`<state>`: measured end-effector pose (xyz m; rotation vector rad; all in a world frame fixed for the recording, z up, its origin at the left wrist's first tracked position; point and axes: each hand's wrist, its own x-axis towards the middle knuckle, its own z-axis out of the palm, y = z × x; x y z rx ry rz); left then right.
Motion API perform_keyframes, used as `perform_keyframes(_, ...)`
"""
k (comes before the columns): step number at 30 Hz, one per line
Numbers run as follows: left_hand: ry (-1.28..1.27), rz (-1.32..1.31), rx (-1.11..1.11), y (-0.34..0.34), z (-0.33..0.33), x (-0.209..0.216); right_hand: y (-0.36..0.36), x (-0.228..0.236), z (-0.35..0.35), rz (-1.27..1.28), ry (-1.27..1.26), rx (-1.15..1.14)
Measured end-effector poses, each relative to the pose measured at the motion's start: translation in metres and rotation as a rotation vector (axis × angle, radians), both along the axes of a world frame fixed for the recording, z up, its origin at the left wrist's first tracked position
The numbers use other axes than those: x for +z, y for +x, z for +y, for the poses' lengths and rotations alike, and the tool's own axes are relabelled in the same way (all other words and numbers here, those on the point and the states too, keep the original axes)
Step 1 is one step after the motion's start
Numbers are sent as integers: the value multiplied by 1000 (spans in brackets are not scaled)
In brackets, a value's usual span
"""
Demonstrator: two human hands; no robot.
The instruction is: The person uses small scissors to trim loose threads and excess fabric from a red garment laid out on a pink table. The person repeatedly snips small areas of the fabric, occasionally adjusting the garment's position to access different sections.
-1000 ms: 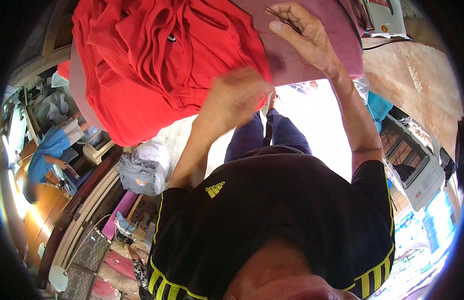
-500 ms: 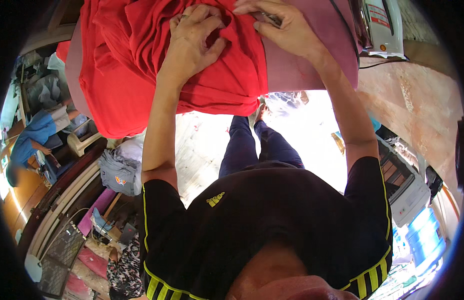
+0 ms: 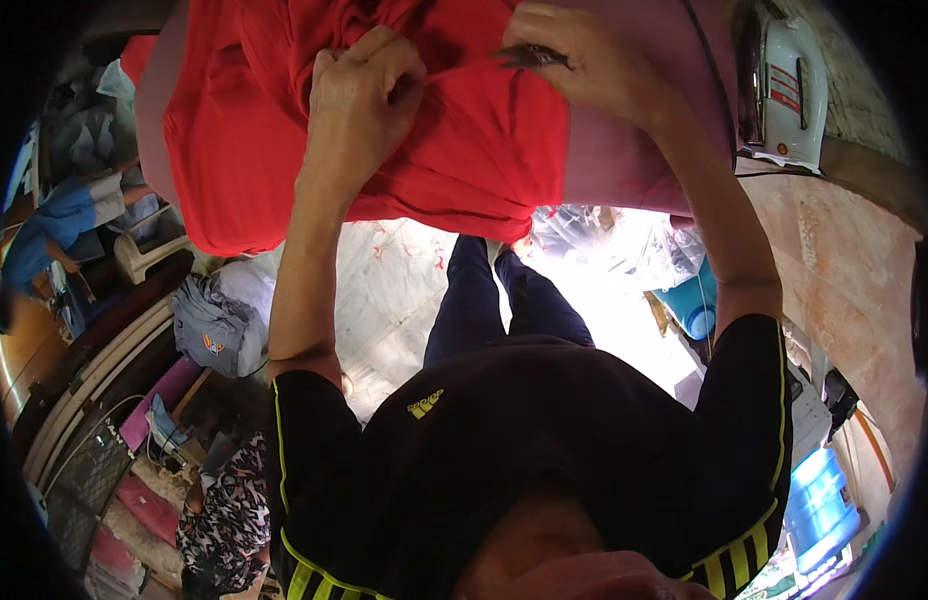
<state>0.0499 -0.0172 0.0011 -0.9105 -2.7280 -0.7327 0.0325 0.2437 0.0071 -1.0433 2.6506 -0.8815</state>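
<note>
Bunched red cloth, apparently a garment, lies over a table with a mauve cover and hangs past its near edge. On top of the folds my left hand is closed, with red fabric pinched in its curled fingers. To its right, my right hand is closed around a small dark metal tool that looks like thread snips. The tool's narrow end points left over the cloth. A taut fold of red fabric runs between the two hands.
A white iron stands right of the table, a dark cord beside it. Grey garments are piled at left. Two people are farther left. At right are a blue bucket and a blue water jug.
My left hand has drawn its fingers in and grips the fabric. The snips in my right hand now stick out to the left. The red cloth is pulled into different folds.
</note>
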Motion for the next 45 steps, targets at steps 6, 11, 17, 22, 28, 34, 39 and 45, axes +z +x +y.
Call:
perform_keyframes(6,191,-39,-49,30,-5,-17,41,-43,3,196,-48,-49)
perform_keyframes(11,361,-56,53,35,-1,-29,50,-54,-2,134,-220,-111)
perform_keyframes(17,214,27,-58,23,6,-27,55,-59,-3,32,-374,-185)
perform_keyframes(22,76,118,8,25,19,-23,59,-46,-6,-25,-362,-226)
perform_keyframes(28,122,134,137,31,30,-39,61,-39,-5,-67,-407,-263)
perform_keyframes(34,122,77,175,26,32,-42,56,-45,-7,35,-332,-238)
perform_keyframes(39,93,80,168,22,36,-42,62,-37,-21,46,-200,-327)
perform_keyframes(45,155,67,151,22,36,-46,56,-40,-24,142,-109,-303)
